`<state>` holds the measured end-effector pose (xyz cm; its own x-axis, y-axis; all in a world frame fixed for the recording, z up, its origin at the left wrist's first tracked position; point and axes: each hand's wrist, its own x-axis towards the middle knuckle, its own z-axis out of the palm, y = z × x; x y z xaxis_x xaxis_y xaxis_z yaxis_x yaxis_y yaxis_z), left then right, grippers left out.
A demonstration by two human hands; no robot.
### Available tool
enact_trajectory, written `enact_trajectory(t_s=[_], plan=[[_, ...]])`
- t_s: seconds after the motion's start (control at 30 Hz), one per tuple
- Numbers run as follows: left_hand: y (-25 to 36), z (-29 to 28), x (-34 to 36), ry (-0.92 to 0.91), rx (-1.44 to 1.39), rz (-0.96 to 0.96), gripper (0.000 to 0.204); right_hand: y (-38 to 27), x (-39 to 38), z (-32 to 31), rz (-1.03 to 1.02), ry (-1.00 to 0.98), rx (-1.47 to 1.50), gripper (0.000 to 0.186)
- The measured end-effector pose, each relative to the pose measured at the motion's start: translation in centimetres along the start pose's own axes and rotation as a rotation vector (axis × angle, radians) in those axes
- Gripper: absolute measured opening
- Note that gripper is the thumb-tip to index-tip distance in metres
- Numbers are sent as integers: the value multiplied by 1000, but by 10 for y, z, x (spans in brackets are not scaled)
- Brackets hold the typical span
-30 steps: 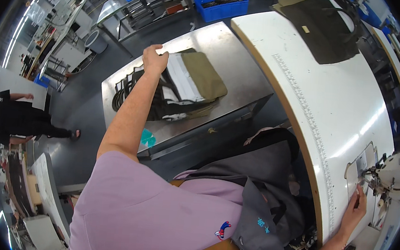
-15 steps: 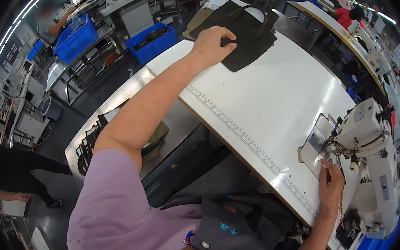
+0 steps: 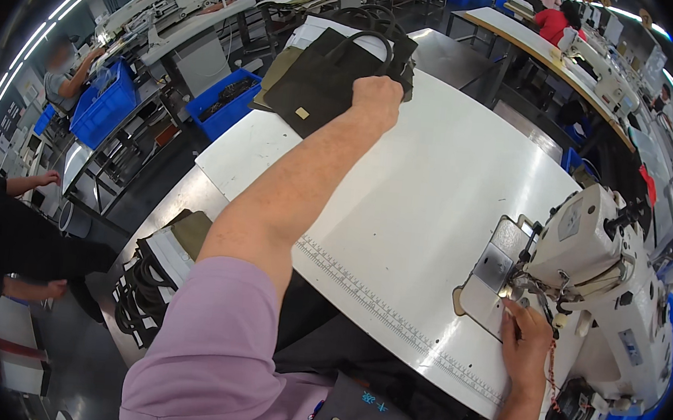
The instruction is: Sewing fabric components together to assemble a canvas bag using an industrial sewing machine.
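A stack of dark green bag panels [image 3: 303, 83] with looped handles lies at the far left end of the white sewing table [image 3: 409, 208]. The top panel bears a small gold-coloured patch. My left hand [image 3: 376, 101] reaches across to its right edge, fingers curled closed on that edge. My right hand [image 3: 525, 338] rests low by the needle area of a white sewing machine [image 3: 583, 231]. Its fingertips are drawn together beside the metal plate [image 3: 493, 264]; whatever they pinch is too small to make out.
A ruler strip [image 3: 368, 301] runs along the table's near edge. Dark handled pieces [image 3: 141, 289] lie on a lower metal surface at left. Blue bins [image 3: 222, 104] stand beyond. A person in black [image 3: 21, 246] stands at far left; others sit at distant machines.
My left hand has shifted from over the dark panel to its right edge, and its fingers have closed. My right hand stays by the needle. The view has turned, and the person in black has moved.
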<state>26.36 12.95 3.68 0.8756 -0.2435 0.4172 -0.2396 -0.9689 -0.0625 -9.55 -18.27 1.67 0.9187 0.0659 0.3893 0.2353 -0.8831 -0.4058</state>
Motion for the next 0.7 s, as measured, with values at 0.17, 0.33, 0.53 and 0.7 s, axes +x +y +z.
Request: enact_trajectory(t_s=[0.17, 0.33, 0.53, 0.7], plan=[[-27, -71, -25, -169, -387, -166, 21, -3, 0, -3, -18, -26, -78, 20], [9, -131, -96, -582, -730, 46, 27, -2, -5, 0, -119, 7, -64, 16], [121, -110, -186, -1000, -1373, 34, 29, 10, -10, 1, -131, 45, -36, 15], [162, -91, -223, -264, -1104, 642, 27, 24, -15, -6, -20, 150, -187, 20]])
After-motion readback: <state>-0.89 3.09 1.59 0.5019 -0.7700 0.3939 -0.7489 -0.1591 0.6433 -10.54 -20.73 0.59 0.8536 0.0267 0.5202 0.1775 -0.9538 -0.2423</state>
